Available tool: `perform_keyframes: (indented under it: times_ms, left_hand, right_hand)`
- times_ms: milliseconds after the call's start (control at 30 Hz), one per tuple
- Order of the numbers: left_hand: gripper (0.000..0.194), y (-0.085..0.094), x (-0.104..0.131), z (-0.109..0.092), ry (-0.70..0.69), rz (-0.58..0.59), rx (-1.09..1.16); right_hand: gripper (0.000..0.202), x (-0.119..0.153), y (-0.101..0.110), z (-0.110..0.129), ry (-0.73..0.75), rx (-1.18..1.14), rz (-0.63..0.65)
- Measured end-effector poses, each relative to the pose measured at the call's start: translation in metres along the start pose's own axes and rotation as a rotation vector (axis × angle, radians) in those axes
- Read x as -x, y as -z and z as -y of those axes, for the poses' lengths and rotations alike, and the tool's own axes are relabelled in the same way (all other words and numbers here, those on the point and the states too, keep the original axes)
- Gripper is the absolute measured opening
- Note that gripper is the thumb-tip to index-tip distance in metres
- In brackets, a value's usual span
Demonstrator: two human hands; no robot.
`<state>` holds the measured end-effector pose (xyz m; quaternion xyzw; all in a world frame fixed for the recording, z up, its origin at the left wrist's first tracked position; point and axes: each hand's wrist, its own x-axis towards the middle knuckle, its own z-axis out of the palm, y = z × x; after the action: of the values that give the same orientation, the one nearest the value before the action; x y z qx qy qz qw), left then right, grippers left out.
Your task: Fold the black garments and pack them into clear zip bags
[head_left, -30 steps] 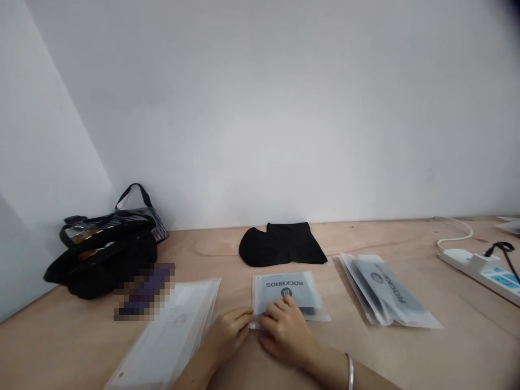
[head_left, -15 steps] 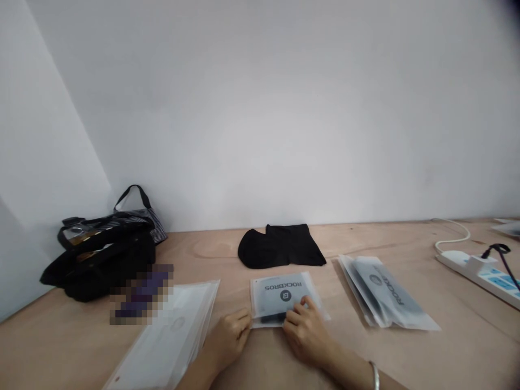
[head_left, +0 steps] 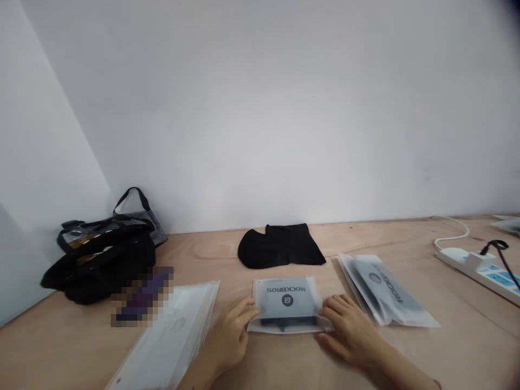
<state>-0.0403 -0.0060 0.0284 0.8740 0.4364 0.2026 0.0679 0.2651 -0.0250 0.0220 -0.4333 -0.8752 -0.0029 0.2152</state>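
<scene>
A frosted plastic bag (head_left: pixel 286 297) printed ROCKBROS lies flat on the table in front of me, its lettering upside down and a dark folded item showing through. My left hand (head_left: pixel 232 333) is closed at the bag's left edge, fingertips on the near corner. At the opposite edge, my right hand (head_left: pixel 350 329) has its fingers bent over the near right corner, the thumb lower down. Beyond the bag lies a black fabric piece (head_left: pixel 281 247), with one rounded end.
Stacked frosted bags (head_left: pixel 162 336) lie by my left forearm, beside a pixelated purple patch (head_left: pixel 144 295). More filled ROCKBROS bags (head_left: pixel 385 292) rest to the right. A black bag (head_left: pixel 101 265) stands back left; a power strip (head_left: pixel 483 271) with cables is far right.
My right hand has moved from the middle of the bag's near edge to its right corner. The bag now lies slightly nearer and straighter. My left hand remains at the left edge.
</scene>
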Motion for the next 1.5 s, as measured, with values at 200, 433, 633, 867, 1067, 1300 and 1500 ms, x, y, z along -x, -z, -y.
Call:
perform_keyframes:
  times_ms: [200,433,633,867,1067,1300,1500]
  left_hand:
    - [0.048,-0.024,-0.034,-0.019,-0.064,0.07,-0.14]
    - [0.055,-0.043,-0.041,-0.013,-0.019,0.166,-0.143]
    - [0.054,-0.044,-0.041,-0.014,-0.005,0.17,-0.095]
    - [0.057,-0.048,-0.039,-0.008,-0.016,0.124,0.015]
    - [0.054,-0.057,-0.036,0.002,0.154,-0.023,0.258]
    - [0.052,-0.058,-0.04,0.013,0.366,-0.293,0.456]
    - [0.053,-0.058,-0.04,0.008,0.359,-0.198,0.337]
  right_hand:
    - [0.079,-0.038,-0.019,0.007,0.167,-0.06,0.171]
    - [0.087,-0.051,-0.043,0.003,0.141,-0.114,0.28]
    - [0.089,-0.05,-0.042,0.003,0.142,-0.121,0.286]
    - [0.084,-0.051,-0.039,0.008,0.15,-0.08,0.257]
    - [0.061,-0.051,-0.055,0.021,0.186,0.106,0.146]
    - [0.061,-0.053,-0.047,0.016,0.001,0.251,-0.049]
    - [0.058,-0.044,0.014,-0.019,-0.535,0.474,-0.328]
